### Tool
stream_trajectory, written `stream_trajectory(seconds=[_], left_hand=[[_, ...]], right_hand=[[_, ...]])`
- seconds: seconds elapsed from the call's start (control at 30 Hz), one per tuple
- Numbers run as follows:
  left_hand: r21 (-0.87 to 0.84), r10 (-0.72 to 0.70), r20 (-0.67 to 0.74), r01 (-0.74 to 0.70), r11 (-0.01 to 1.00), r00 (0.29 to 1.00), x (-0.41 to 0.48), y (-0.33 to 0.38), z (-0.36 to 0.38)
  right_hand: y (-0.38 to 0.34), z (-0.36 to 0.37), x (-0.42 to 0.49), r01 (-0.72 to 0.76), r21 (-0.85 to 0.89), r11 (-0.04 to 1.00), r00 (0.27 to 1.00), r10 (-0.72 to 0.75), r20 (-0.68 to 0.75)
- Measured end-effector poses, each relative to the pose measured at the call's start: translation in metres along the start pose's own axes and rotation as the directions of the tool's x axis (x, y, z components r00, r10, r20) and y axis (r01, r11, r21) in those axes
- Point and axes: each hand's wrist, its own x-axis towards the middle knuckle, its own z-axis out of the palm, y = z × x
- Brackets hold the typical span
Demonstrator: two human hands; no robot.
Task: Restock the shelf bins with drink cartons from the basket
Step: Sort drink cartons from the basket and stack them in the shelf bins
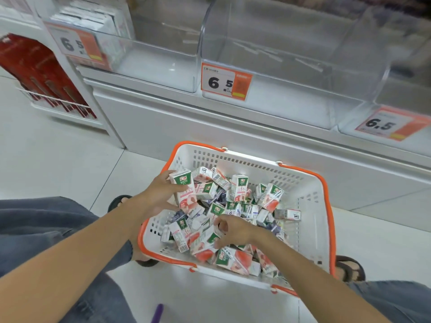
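At far left, red boxes point(39, 75) stand in a white wire rack point(58, 102) beside the shelf. Along the shelf, clear plastic bins run left to right: the left bin point(161, 73) holds a stack of white cartons point(93, 17) at its back left corner behind a 6.5 price tag point(77, 44), the middle bin point(291, 66) carries a second price tag point(225, 82) on its front, and a third tag point(387, 124) hangs further right. Below, a white basket point(307, 183) with orange handles sits on the tiled floor point(58, 164), heaped with small drink cartons point(235, 201). The left hand point(161, 194) has its grip clamped on a pink-and-green carton point(185, 192), held upright at the basket's left edge. The right hand point(235, 229) reaches into the pile with its grip closed around a carton lying on its side point(203, 240), fingers curled over its end. Sandalled feet show on either side of the basket.
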Motion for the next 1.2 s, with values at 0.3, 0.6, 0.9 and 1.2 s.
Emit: stream_trajectory(seconds=[0.3, 0.6, 0.9, 1.2], left_hand=[[0.038, -0.007, 0.076, 0.004, 0.999, 0.997, 0.002, 0.0, 0.002], [0.012, 0.179, 0.368, -0.198, 0.98, 0.912, -0.017, 0.046, -0.008], [-0.006, 0.503, 0.255, -0.518, 0.855, 0.826, -0.06, 0.16, -0.063], [0.828, 0.839, 0.085, -0.507, 0.242, 0.538, -0.021, 0.273, -0.147]], right_hand=[[-0.059, -0.062, -0.02, 0.225, 0.109, 0.968, 0.943, -0.188, -0.276], [-0.174, -0.111, -0.04, 0.429, 0.029, 0.903, 0.842, -0.388, -0.374], [-0.288, -0.134, -0.066, 0.591, 0.048, 0.805, 0.768, -0.544, -0.339], [-0.398, -0.206, -0.025, 0.71, -0.072, 0.701, 0.41, -0.494, -0.767]])
